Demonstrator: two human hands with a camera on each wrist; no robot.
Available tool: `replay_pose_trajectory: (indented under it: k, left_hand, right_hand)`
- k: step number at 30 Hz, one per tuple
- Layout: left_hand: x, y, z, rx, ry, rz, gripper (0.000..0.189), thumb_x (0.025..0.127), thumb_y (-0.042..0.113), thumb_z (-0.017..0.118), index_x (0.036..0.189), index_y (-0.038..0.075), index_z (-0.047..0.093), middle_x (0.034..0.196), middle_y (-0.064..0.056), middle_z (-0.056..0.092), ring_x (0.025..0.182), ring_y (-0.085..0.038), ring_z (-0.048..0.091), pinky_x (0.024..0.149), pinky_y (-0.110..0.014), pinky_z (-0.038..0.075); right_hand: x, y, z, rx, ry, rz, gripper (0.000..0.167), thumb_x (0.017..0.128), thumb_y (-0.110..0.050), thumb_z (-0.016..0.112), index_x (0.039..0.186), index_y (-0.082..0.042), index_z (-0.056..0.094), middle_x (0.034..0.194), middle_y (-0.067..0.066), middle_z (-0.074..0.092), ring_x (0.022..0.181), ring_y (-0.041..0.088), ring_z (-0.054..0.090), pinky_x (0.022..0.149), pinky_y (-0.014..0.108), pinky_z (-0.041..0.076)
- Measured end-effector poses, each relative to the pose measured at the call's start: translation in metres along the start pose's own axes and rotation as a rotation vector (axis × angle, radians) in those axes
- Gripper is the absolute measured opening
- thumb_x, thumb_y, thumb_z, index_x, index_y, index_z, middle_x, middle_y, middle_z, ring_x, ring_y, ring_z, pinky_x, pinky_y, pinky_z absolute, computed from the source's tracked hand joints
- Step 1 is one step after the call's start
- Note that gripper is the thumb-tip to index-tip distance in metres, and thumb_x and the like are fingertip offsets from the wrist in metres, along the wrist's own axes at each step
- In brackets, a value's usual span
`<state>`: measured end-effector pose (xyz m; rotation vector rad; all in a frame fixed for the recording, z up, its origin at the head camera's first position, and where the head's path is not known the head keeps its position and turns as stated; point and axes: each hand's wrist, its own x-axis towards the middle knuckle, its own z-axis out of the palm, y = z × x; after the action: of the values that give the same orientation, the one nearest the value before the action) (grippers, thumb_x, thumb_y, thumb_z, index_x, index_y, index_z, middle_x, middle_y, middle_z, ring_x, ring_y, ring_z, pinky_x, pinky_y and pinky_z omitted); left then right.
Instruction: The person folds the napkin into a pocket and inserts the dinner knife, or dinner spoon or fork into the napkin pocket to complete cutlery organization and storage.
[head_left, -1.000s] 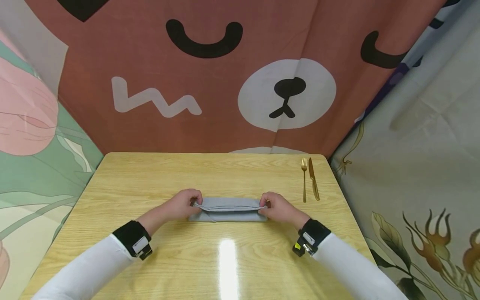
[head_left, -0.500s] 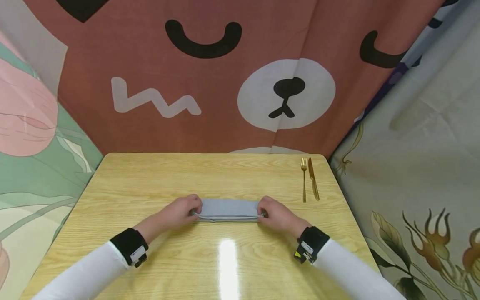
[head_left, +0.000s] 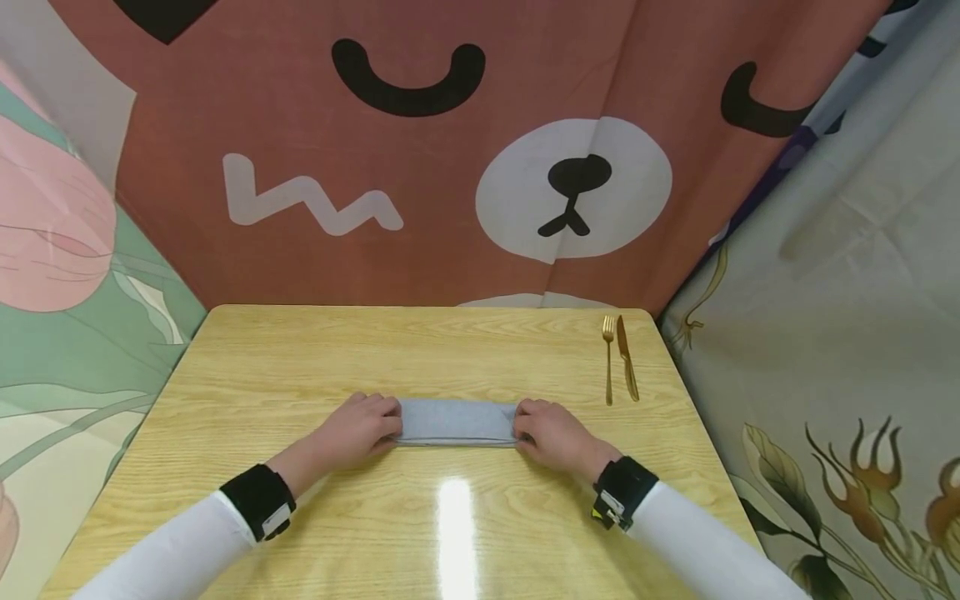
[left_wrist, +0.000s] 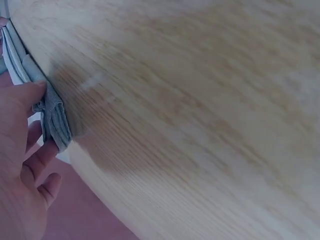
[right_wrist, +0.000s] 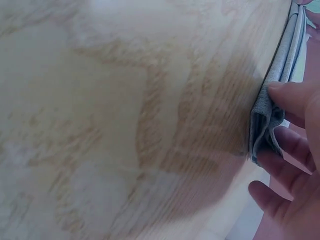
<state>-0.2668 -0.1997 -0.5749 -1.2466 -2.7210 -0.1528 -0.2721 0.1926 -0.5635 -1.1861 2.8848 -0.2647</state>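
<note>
Now, your left hand (head_left: 365,427) and right hand (head_left: 553,434) each pinch an end of the folded grey cloth (head_left: 456,422) on the counter (head_left: 315,354). It should handle light and soft, probably slack enough to unfold, so pinch all layers at both ends.

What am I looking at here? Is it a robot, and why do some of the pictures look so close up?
No robot here! These are a person's two bare hands: the left hand and the right hand. The wide picture comes from a camera on the person's head, looking forward and down. The close-up ones come from cameras worn on the wrists, so each shows one hand's work. Each hand pinches one end of a folded grey-blue cloth. It's on a wooden table. Near the table's far right corner lie a gold fork and a gold knife, side by side.
</note>
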Motion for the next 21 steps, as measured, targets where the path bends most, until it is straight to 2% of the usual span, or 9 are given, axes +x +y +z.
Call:
replay_pose_trajectory:
  k: [3,7,9,11,13,15,18,21]
  left_hand:
    - [-0.001,0.001,0.001,0.001,0.012,-0.011,0.012,0.092,0.037,0.077,0.092,0.028,0.069,0.108,0.006,0.063,0.097,-0.015,0.058,0.081,-0.035,0.043]
    - [0.001,0.004,0.0,-0.048,0.008,-0.082,0.013,0.097,0.039,0.071,0.091,0.027,0.073,0.113,0.005,0.064,0.106,-0.016,0.057,0.088,-0.038,0.044]
    - [0.003,0.005,-0.001,-0.068,0.002,-0.115,0.015,0.098,0.038,0.069,0.09,0.026,0.074,0.119,0.004,0.065,0.113,-0.017,0.058,0.093,-0.04,0.045]
    - [0.005,0.007,-0.002,-0.078,0.003,-0.13,0.016,0.098,0.036,0.069,0.088,0.025,0.073,0.124,0.002,0.065,0.12,-0.019,0.059,0.097,-0.043,0.046]
    - [0.006,0.008,-0.002,-0.087,0.003,-0.128,0.015,0.098,0.034,0.071,0.086,0.025,0.071,0.128,0.0,0.066,0.123,-0.02,0.06,0.098,-0.046,0.048]
    - [0.007,0.009,-0.001,-0.105,0.001,-0.123,0.015,0.097,0.032,0.071,0.084,0.025,0.068,0.132,-0.003,0.066,0.125,-0.021,0.061,0.097,-0.048,0.049]
    - [0.006,0.01,-0.001,-0.146,-0.015,-0.123,0.015,0.097,0.027,0.071,0.084,0.025,0.065,0.14,-0.008,0.064,0.131,-0.026,0.061,0.097,-0.05,0.052]
    - [0.003,0.01,-0.002,-0.18,-0.055,-0.138,0.016,0.098,0.025,0.07,0.085,0.024,0.061,0.15,-0.014,0.057,0.14,-0.031,0.056,0.102,-0.055,0.051]
  right_hand:
    - [-0.001,0.002,0.002,-0.037,0.019,0.009,0.018,0.089,-0.034,0.079,0.081,-0.028,0.065,0.106,-0.009,0.067,0.098,0.014,0.06,0.083,0.034,0.049]
    - [0.0,0.003,0.004,-0.073,0.069,0.032,0.018,0.091,-0.045,0.076,0.085,-0.03,0.067,0.109,-0.01,0.067,0.101,0.014,0.056,0.086,0.034,0.044]
    - [0.001,0.0,0.003,-0.072,0.092,0.028,0.019,0.093,-0.046,0.073,0.095,-0.028,0.069,0.116,-0.005,0.066,0.111,0.018,0.057,0.092,0.04,0.046]
    - [0.002,-0.004,0.003,-0.064,0.076,0.018,0.03,0.097,-0.048,0.068,0.115,-0.024,0.07,0.133,0.001,0.063,0.128,0.024,0.055,0.102,0.049,0.045]
    - [0.002,-0.009,0.002,-0.041,0.006,0.012,0.051,0.1,-0.051,0.061,0.14,-0.02,0.06,0.154,0.005,0.052,0.146,0.03,0.044,0.114,0.058,0.038]
    - [0.001,-0.014,0.002,-0.017,-0.097,0.007,0.069,0.102,-0.057,0.053,0.159,-0.019,0.04,0.169,0.006,0.032,0.158,0.032,0.026,0.122,0.064,0.026]
    - [-0.002,-0.02,0.003,0.006,-0.234,0.022,0.083,0.102,-0.065,0.044,0.166,-0.02,0.017,0.175,0.003,0.009,0.162,0.03,0.011,0.126,0.064,0.016]
    - [-0.006,-0.024,0.005,0.003,-0.289,0.026,0.088,0.102,-0.067,0.042,0.166,-0.016,0.011,0.175,0.003,0.003,0.162,0.031,0.009,0.126,0.064,0.014]
